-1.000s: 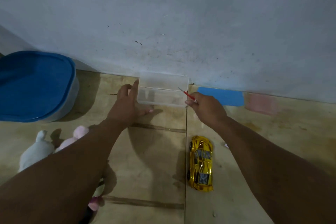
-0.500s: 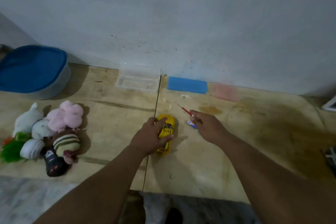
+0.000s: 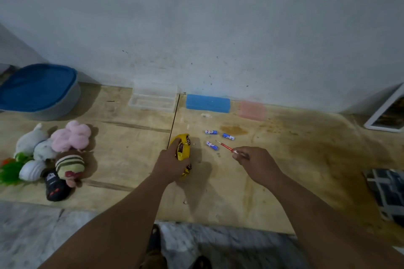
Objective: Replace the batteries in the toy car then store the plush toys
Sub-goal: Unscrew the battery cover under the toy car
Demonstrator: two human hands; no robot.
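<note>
A shiny yellow toy car lies tipped on its side on the wooden board, and my left hand grips it from the near side. My right hand pinches a small red-handled screwdriver, its tip pointing away to the left. Three small blue-and-white batteries lie loose on the board just beyond that hand. A heap of plush toys sits at the left: white, pink, striped and a dark one.
A clear open plastic box stands against the wall, with a blue case and a pink case to its right. A blue-lidded bin is at far left. A white frame and patterned cloth lie right.
My left hand left the clear box, came back to the car and tipped it onto its side. My right hand drew back with the screwdriver. The view pulled back from the wall.
</note>
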